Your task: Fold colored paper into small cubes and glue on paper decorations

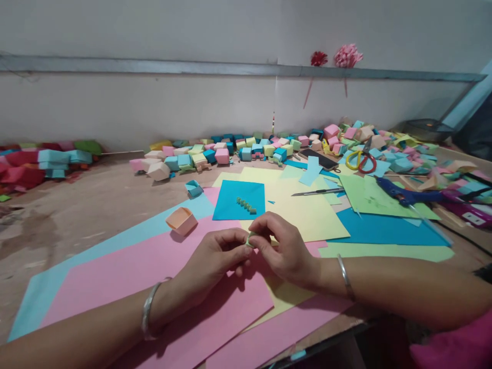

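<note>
My left hand (pixel 220 251) and my right hand (pixel 284 248) meet over the pink paper sheet (pixel 154 261). Between their fingertips is a small light green paper strip (pixel 250 239), bent into a curve, and both hands pinch it. Just beyond them a folded green paper piece (pixel 246 205) with a zigzag shape lies on a blue paper square (pixel 226 200). To the left of my hands stands a peach paper box (pixel 182 221), open at the top, with a smaller blue folded paper piece (pixel 193 188) behind it.
Several paper cubes (pixel 222 156) line the wall. On the right lie scissors (pixel 361 161), a craft knife (pixel 317 192), a phone (pixel 320 159) and a blue glue gun (pixel 411 195) on green paper. Red and pink paper pieces (pixel 23 166) are heaped at far left.
</note>
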### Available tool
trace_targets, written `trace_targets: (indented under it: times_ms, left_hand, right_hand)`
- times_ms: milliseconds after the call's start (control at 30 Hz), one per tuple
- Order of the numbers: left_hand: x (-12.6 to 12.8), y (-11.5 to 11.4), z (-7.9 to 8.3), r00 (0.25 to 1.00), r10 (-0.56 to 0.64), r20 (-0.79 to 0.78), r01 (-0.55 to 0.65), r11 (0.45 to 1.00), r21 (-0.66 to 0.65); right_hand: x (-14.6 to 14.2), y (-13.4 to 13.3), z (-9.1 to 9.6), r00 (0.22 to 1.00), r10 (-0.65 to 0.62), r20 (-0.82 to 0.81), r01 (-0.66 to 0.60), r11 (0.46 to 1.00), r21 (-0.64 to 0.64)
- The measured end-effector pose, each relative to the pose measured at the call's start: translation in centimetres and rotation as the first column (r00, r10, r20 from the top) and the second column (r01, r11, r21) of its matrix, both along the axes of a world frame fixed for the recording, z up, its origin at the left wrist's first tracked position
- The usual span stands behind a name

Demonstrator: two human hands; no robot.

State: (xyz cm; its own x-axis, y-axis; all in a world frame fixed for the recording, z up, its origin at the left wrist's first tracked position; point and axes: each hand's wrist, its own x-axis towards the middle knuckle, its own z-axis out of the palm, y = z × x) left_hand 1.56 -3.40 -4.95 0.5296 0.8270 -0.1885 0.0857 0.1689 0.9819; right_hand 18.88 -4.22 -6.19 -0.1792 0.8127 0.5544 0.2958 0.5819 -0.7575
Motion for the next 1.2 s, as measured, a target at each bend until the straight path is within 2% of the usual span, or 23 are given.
trace_targets:
  times_ms: [200,367,500,567,667,733,767,833,900,1200]
  left_hand:
    - [-0.2,0.3,0.8,0.997,0.026,-0.073,-0.010,0.977,0.215]
    - [-0.1,0.4,0.9,0.994,0.066,-0.088,-0.040,0.962,0.269]
    - [-0.1,0.5,0.8,0.987,0.080,-0.142,-0.018,0.919,0.393]
    - [-0.2,0.6,0.7,0.984,0.078,-0.158,0.001,0.895,0.447]
    - [-0.2,0.6,0.8,0.983,0.075,-0.166,0.024,0.850,0.526]
    - [-0.2,0.5,0.8,0.982,0.089,-0.164,0.027,0.801,0.598]
    - [-0.2,0.5,0.8,0.982,0.098,-0.163,0.027,0.776,0.630]
    - [-0.2,0.4,0.8,0.982,0.107,-0.155,0.026,0.738,0.674]
    - [-0.2,0.3,0.8,0.984,0.100,-0.146,0.030,0.718,0.696]
    - [-0.4,0.3,0.5,0.984,0.099,-0.145,0.043,0.664,0.747]
  right_hand:
    - [0.9,0.8,0.7,0.995,0.062,-0.084,-0.079,0.973,-0.216]
    - [1.3,1.1,1.7,0.971,0.118,-0.209,-0.206,0.856,-0.474]
    - [1.4,1.1,2.0,0.977,0.082,-0.195,-0.182,0.793,-0.582]
    - [1.5,1.0,2.0,0.987,0.081,-0.142,-0.149,0.802,-0.578]
    - [1.6,0.6,1.9,0.997,0.077,-0.025,-0.081,0.911,-0.405]
    - [1.6,0.3,1.7,0.996,0.058,0.069,-0.043,0.980,-0.195]
    - [1.6,0.1,1.6,0.992,0.047,0.115,-0.037,0.996,-0.082]
    - [1.5,-0.1,1.3,0.981,0.021,0.192,-0.043,0.993,0.110]
    - [1.4,-0.3,1.0,0.972,-0.003,0.235,-0.053,0.972,0.230]
    - [1.6,-0.6,0.6,0.927,-0.054,0.372,-0.107,0.910,0.400]
